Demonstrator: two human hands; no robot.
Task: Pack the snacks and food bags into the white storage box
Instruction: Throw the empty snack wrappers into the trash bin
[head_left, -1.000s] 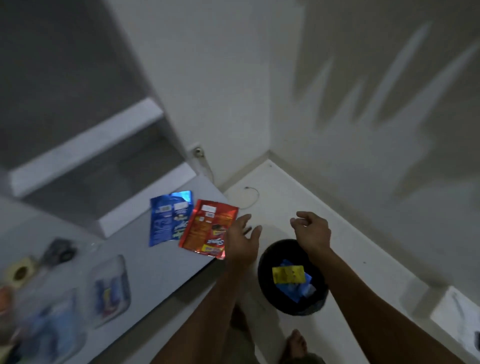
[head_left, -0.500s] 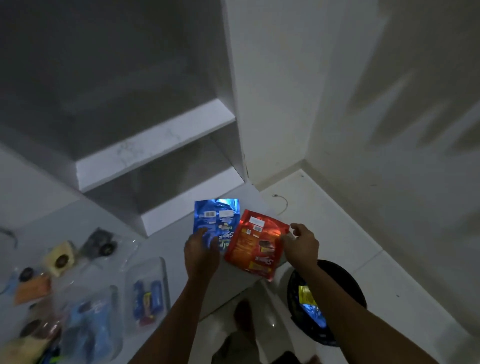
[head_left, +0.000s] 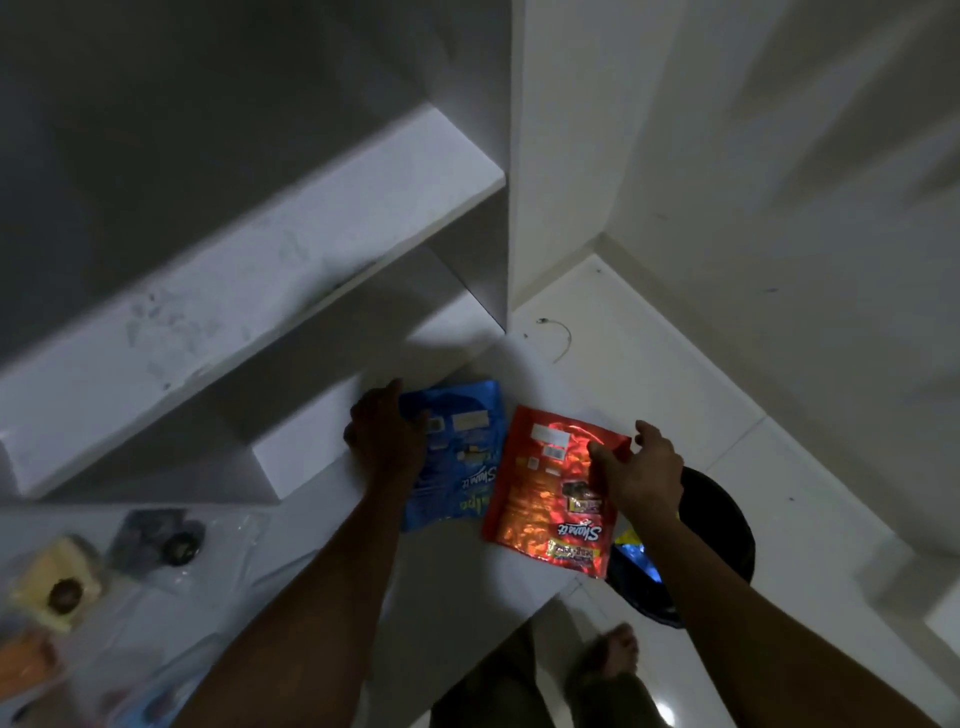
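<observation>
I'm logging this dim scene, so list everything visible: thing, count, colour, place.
blue snack bag: one, blue foil, on the white counter, under the left hand
red snack bag: one, red-orange foil, at the counter's right edge
clear food bags: several, blurred, counter's lower left
bin: one, black, on the floor right of the counter
shelves: white, behind the counter
left hand: on the blue bag
right hand: at the red bag's top corner

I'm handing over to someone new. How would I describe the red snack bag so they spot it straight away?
Start at the white counter below the shelves and follow it to its right end, above the black bin on the floor. Two foil packets lie there side by side; the red snack bag is the right one, under the right hand. Its neighbour, the blue snack bag, is under the left hand.
</observation>
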